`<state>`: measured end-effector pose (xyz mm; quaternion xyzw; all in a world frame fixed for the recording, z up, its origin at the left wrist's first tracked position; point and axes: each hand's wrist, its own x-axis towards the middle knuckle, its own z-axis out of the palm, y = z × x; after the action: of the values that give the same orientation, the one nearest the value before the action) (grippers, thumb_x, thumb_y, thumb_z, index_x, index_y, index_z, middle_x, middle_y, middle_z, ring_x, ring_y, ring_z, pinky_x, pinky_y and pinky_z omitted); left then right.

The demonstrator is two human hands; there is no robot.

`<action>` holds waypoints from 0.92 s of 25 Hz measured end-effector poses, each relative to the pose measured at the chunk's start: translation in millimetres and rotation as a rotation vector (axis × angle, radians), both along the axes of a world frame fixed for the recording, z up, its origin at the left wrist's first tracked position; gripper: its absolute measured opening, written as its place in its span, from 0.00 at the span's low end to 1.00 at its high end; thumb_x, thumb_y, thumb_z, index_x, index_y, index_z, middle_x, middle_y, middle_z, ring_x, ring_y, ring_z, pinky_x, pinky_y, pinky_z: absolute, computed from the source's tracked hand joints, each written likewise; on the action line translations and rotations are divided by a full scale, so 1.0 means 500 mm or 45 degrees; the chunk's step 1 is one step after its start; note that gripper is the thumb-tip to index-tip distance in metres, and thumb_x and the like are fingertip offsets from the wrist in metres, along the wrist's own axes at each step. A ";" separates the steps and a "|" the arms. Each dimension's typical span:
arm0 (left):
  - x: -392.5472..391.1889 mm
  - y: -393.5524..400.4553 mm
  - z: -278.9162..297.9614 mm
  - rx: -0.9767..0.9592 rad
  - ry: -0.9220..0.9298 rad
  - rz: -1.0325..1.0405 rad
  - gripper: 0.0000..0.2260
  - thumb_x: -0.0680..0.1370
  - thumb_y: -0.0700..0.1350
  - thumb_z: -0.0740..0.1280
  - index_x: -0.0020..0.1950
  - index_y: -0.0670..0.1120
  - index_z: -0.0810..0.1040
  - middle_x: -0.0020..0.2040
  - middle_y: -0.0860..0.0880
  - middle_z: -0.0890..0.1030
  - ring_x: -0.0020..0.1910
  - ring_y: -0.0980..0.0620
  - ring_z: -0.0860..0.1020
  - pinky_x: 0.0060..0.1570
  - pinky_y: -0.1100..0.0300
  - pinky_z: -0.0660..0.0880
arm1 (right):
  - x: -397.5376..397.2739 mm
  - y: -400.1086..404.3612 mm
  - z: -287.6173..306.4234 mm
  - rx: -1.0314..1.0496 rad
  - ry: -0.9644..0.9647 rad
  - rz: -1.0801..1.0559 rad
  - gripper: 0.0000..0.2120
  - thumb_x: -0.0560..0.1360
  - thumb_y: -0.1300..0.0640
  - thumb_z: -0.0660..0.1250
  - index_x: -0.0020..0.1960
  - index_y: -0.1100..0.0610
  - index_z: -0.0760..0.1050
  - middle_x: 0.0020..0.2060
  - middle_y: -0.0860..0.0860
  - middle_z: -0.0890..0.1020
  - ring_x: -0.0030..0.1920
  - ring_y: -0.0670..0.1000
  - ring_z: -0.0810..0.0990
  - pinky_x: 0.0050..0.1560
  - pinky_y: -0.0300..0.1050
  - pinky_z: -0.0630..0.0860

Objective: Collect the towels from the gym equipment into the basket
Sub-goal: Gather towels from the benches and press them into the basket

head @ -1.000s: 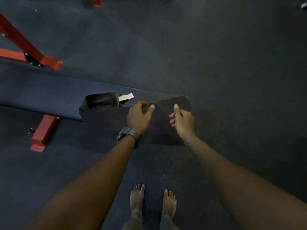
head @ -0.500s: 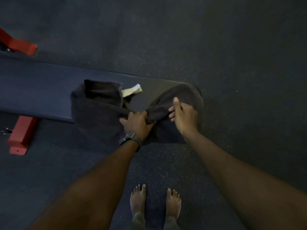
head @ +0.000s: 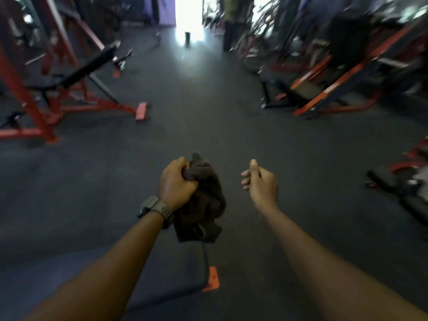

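While both bare forearms reach forward from the bottom of the view, a dark padded bench (head: pixel 162 281) lies beneath the left arm, with an orange foot (head: pixel 212 279) at its corner on the floor (head: pixel 208 126). Just above it, the left hand (head: pixel 177 184), with a watch (head: pixel 154 206) on its wrist, grips a bunched dark towel (head: pixel 203 202), fingers wrapped round the upper part; the rest of the cloth hangs below the fist, off the bench. Beside it but apart, the right hand (head: pixel 260 183) holds nothing, its fingers curled in and the thumb pointing up. Farther off, a red-framed bench machine (head: pixel 76 86) stands on the left and blurred orange and black machines (head: pixel 335 77) crowd the right. At the far end, a bright doorway (head: pixel 188 17) glares, and 1 small dark upright object (head: pixel 187 39) stands before it.
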<state>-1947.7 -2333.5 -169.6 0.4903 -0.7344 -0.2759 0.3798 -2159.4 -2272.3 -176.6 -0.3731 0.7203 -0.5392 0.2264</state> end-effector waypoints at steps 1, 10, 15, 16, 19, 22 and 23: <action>-0.035 0.005 0.080 -0.061 0.050 -0.035 0.11 0.68 0.33 0.70 0.40 0.42 0.69 0.39 0.44 0.72 0.36 0.47 0.69 0.34 0.56 0.59 | -0.040 0.032 0.080 -0.057 0.024 -0.082 0.26 0.83 0.41 0.57 0.36 0.54 0.79 0.25 0.46 0.81 0.26 0.43 0.79 0.41 0.52 0.80; -0.341 0.224 0.510 -0.370 0.279 -0.564 0.25 0.66 0.36 0.64 0.60 0.54 0.82 0.55 0.48 0.85 0.56 0.45 0.82 0.61 0.54 0.77 | -0.295 0.551 0.472 -0.429 0.214 -0.915 0.26 0.84 0.43 0.58 0.35 0.57 0.79 0.24 0.47 0.79 0.25 0.43 0.77 0.32 0.42 0.75; -0.488 0.433 0.514 -0.393 0.169 -0.826 0.20 0.69 0.38 0.64 0.56 0.56 0.83 0.53 0.47 0.86 0.55 0.42 0.82 0.57 0.52 0.77 | -0.330 0.834 0.467 -0.419 0.195 -1.244 0.27 0.83 0.41 0.59 0.34 0.57 0.80 0.28 0.51 0.82 0.32 0.51 0.81 0.44 0.52 0.79; -0.510 0.468 0.505 -0.373 0.138 -0.865 0.20 0.69 0.39 0.64 0.55 0.57 0.83 0.53 0.47 0.86 0.55 0.41 0.82 0.56 0.52 0.77 | -0.326 0.872 0.460 -0.439 0.168 -1.273 0.27 0.83 0.42 0.59 0.33 0.56 0.80 0.27 0.51 0.82 0.29 0.49 0.80 0.42 0.51 0.79; -0.552 0.541 0.486 -0.298 0.063 -0.934 0.19 0.67 0.41 0.63 0.49 0.62 0.81 0.50 0.48 0.85 0.52 0.40 0.82 0.51 0.52 0.78 | -0.319 0.959 0.437 -0.431 0.170 -1.326 0.26 0.83 0.42 0.60 0.33 0.55 0.80 0.26 0.50 0.81 0.26 0.45 0.78 0.40 0.48 0.78; -0.578 0.581 0.486 -0.283 0.077 -0.981 0.20 0.65 0.41 0.62 0.42 0.68 0.78 0.48 0.51 0.85 0.51 0.44 0.81 0.51 0.51 0.80 | -0.327 1.010 0.424 -0.333 0.213 -1.345 0.26 0.83 0.40 0.58 0.34 0.53 0.81 0.26 0.48 0.82 0.30 0.47 0.81 0.45 0.51 0.81; -0.589 0.589 0.486 -0.296 0.081 -0.989 0.21 0.65 0.41 0.62 0.40 0.69 0.77 0.48 0.52 0.84 0.51 0.44 0.81 0.52 0.50 0.80 | -0.335 1.021 0.420 -0.322 0.215 -1.341 0.26 0.83 0.40 0.58 0.35 0.53 0.81 0.27 0.48 0.82 0.30 0.47 0.81 0.46 0.52 0.82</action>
<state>-2242.0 -2038.9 73.4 0.1214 -0.8792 -0.3289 0.3228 -2327.1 -1762.0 33.5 -0.0282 0.7549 -0.6302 -0.1794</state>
